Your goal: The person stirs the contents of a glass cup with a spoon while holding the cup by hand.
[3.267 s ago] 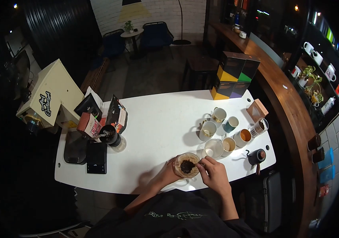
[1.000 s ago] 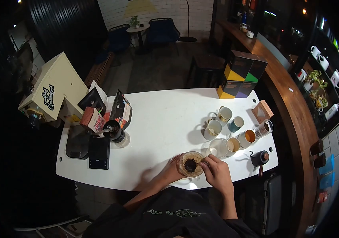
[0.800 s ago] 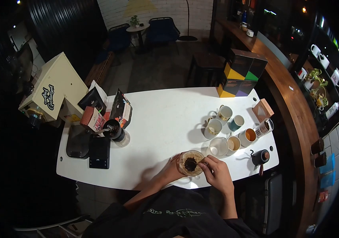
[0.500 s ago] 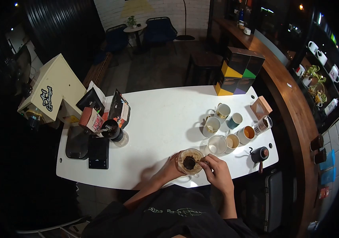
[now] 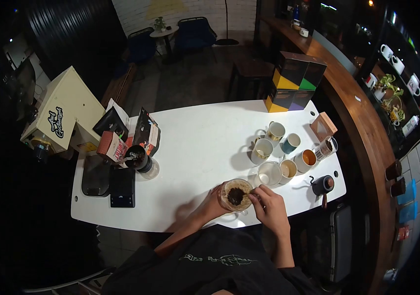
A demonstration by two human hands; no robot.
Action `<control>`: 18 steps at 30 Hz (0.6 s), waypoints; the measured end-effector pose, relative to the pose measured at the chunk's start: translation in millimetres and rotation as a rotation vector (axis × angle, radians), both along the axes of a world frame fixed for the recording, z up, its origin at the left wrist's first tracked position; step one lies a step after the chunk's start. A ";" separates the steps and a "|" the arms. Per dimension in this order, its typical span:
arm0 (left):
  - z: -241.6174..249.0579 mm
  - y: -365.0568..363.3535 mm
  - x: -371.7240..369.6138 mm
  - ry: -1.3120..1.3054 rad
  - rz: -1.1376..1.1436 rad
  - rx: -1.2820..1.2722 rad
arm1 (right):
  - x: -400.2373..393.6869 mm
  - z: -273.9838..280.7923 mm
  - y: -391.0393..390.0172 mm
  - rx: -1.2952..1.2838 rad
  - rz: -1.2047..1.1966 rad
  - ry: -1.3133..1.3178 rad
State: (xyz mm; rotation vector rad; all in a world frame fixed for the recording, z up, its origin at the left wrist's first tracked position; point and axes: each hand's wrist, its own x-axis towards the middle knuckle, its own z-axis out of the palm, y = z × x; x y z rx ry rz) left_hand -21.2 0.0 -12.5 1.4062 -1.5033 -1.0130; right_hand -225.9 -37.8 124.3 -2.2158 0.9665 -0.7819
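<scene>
Near the front edge of the white table, my left hand (image 5: pixel 213 203) is wrapped around the side of a clear coffee dripper (image 5: pixel 225 206). Its brownish paper filter (image 5: pixel 231 185) has dark, wet-looking coffee grounds (image 5: pixel 236 196) at the bottom. A clear handle or base shows below the dripper, by the table edge. The fingers of my right hand (image 5: pixel 270 206) are pinched together at the dripper's right rim. What they hold there is too small to make out. Just beyond the right hand stands a clear glass vessel (image 5: pixel 269 173).
Several mugs, including a white one (image 5: pixel 262 150), stand right of centre. A black gooseneck kettle (image 5: pixel 323 185) is at the right, near black boxes (image 5: pixel 296 78). On the left are a cream grinder (image 5: pixel 67 115), coffee bags (image 5: pixel 147 132), a hand grinder (image 5: pixel 138 158) and a black scale (image 5: pixel 122 189).
The view has tilted slightly, so the table sits a little higher in the picture. Both hands keep their places at the dripper, and its inside with the grounds shows a bit more openly.
</scene>
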 end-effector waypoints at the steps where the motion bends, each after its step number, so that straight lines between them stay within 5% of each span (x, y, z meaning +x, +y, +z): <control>1: 1.6 0.2 -0.1 -0.060 0.014 -0.071 | -0.7 0.0 0.3 -0.041 0.040 0.021; 18: -7.0 -1.9 0.8 -0.041 0.000 0.001 | -2.9 6.5 10.1 0.053 -0.027 -0.086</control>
